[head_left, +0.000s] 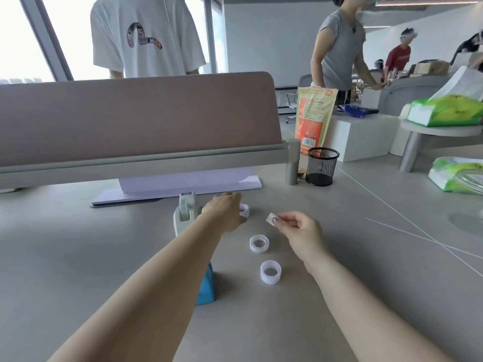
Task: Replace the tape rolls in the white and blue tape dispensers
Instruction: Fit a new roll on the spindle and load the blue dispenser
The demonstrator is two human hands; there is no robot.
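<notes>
The white tape dispenser (183, 214) stands upright on the grey table, just left of my left wrist. Only a corner of the blue tape dispenser (207, 288) shows under my left forearm. My left hand (225, 212) reaches forward and covers a clear tape roll (245, 209); whether it grips the roll is hidden. My right hand (300, 228) pinches a small white spool core (271, 218) between thumb and fingers. Two white tape rolls lie flat between my arms, one (259, 243) nearer the hands and a taller one (270, 271) closer to me.
A pinkish desk divider (136, 118) with a lilac base (183, 186) closes off the far side. A black mesh pen cup (322, 166), a grey post and an orange bag stand at the back right. Green tissue packs lie far right. Several people stand beyond the desk.
</notes>
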